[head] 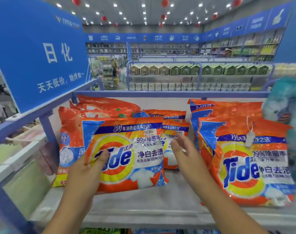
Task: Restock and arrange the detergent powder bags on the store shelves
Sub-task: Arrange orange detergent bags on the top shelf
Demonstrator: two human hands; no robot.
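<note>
While the left hand (86,166) pinches the lower-left edge of a Tide detergent bag (127,154) — thumb on the printed front, fingers hidden behind — the right hand (182,149) hangs just beside the bag's right edge, fingers loosely spread and holding nothing; contact with the bag cannot be confirmed. Held upright and slightly tilted, the bag stands at the front of the shelf deck (143,200), ahead of 2 like bags (174,130) and beside a slumped orange pack (67,141) on the left. A larger Tide bag (248,162), bearing a hanging tag (249,139), leans well to the right. Judged risk: a 1-sided grip on soft film — the powder may shift, the bag sag or topple forward off the deck, or nudge the bags behind out of line.
</note>
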